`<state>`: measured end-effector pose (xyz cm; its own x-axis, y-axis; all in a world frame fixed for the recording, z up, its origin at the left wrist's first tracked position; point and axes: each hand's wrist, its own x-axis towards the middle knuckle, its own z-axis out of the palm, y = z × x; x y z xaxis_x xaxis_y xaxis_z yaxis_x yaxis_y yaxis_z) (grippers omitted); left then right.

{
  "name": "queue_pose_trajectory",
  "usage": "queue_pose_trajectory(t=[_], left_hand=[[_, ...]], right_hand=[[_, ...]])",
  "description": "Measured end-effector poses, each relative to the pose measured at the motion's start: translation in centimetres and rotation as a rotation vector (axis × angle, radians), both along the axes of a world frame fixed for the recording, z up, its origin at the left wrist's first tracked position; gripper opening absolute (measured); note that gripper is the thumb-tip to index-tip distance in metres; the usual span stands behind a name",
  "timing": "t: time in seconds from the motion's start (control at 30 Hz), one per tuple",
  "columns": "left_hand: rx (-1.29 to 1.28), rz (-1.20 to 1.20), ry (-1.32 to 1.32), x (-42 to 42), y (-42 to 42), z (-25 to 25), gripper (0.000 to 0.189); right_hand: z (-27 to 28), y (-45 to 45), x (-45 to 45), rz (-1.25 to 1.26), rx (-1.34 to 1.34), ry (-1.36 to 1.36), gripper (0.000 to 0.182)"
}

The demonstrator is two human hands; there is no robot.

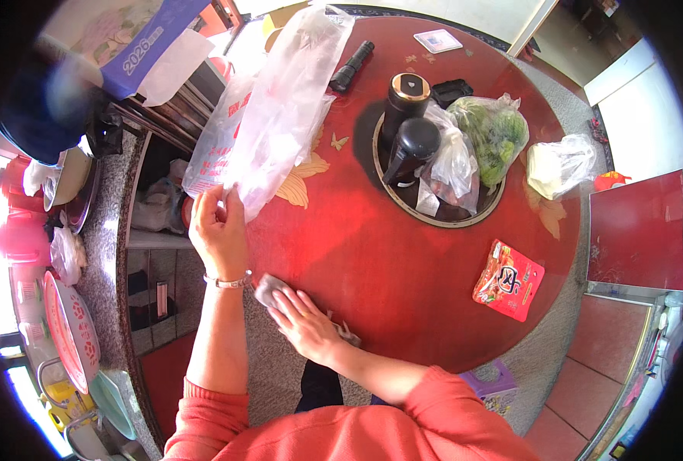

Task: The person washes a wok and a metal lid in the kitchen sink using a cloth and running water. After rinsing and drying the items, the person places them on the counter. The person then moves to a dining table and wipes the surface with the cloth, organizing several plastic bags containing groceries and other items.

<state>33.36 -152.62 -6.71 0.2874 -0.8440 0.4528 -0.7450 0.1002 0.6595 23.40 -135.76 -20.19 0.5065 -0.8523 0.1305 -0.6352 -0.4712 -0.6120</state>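
My left hand (219, 230) pinches the lower edge of a translucent plastic bag (283, 98) between thumb and fingers, at the left side of the round red table (370, 271). Beneath that bag lies another plastic bag with red print (211, 150). A greyish cloth (269, 288) is pressed against the table's near left edge by my right hand (304, 322), which lies flat with its fingers over it. Part of the cloth is hidden under the palm.
A round tray (462, 223) holds two black bottles (407, 104) and bagged food; bagged green vegetables (494, 135) lean there. Around it are a black flashlight (351, 66), a white plastic bag (557, 164) and a red food packet (508, 280). A stone counter (108, 242) stands left.
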Motion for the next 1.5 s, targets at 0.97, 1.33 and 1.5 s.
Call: queue_pose_trajectory(t=[0.97, 1.33, 1.5], left_hand=[[0.067, -0.837, -0.242, -12.3, 10.0, -4.9, 0.037], [0.859, -0.689, -0.245, -35.4, 12.5, -11.5, 0.034], [0.853, -0.566, -0.13, -35.7, 11.9, -11.1, 0.019]], right_hand=[[3.1, 8.2, -15.4, -0.693, 0.27, 0.054, 0.051], [-1.9, 11.4, -10.8, -0.496, 0.101, -0.167, 0.041], [-0.7, 12.7, -14.2, -0.432, 0.153, -0.14, 0.037]])
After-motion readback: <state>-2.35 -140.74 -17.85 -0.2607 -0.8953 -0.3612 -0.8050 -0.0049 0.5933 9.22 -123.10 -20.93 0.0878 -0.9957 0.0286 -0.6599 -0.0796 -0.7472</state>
